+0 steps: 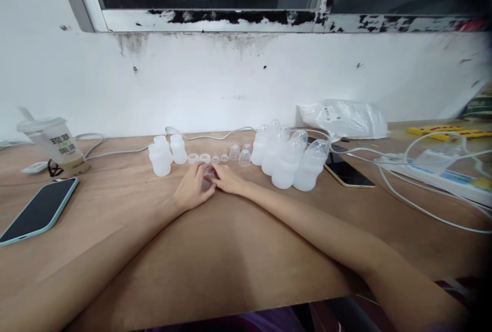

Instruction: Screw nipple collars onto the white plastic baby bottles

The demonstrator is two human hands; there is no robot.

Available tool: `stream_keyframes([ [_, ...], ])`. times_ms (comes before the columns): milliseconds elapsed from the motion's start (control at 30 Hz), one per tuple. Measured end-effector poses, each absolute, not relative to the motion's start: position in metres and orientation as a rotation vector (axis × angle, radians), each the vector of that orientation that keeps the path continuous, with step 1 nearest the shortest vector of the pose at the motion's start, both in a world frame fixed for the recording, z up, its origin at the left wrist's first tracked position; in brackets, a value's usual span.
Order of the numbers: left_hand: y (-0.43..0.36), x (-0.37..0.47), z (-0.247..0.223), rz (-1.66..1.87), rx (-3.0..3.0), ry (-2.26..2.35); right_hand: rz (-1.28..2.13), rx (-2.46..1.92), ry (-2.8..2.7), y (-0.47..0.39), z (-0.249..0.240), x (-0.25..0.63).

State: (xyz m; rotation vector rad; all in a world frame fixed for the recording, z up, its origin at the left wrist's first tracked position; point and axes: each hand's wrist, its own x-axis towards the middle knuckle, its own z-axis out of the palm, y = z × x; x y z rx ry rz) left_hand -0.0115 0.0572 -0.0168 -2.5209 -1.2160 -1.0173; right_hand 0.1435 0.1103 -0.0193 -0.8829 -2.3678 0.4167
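My left hand (191, 187) and my right hand (229, 179) meet at the middle of the table, fingers closed around a small clear plastic bottle part (208, 172). The fingers cover most of it, so its exact shape is hidden. Just behind my hands, two white collar rings (193, 158) lie beside two small clear nipples (225, 158). Clear dome caps (244, 157) stand to their right. Uncapped frosted baby bottles (160, 160) stand upright at the left of this row. Several baby bottles with clear dome caps (283, 168) are grouped to the right.
A drink cup with a straw (57, 147) and a phone in a light blue case (40, 209) are on the left. On the right lie a dark phone (348, 170), a power strip (434, 168) with white cables, and a plastic bag (346, 118) against the wall.
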Motion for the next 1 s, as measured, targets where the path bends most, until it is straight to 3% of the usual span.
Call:
stream_keyframes([
  [133,0.078,-0.010,-0.021,-1.002,-2.636,-1.348,0.418,-0.840,-2.368,0.115,-0.019,0.146],
  [700,0.101,-0.003,-0.018,-1.012,-2.449,-1.687,1.151,-1.085,-1.882,0.140,-0.027,0.146],
  [1000,0.100,-0.009,-0.021,-1.066,-2.490,-1.828,0.946,-1.245,-1.829,0.136,-0.019,0.157],
])
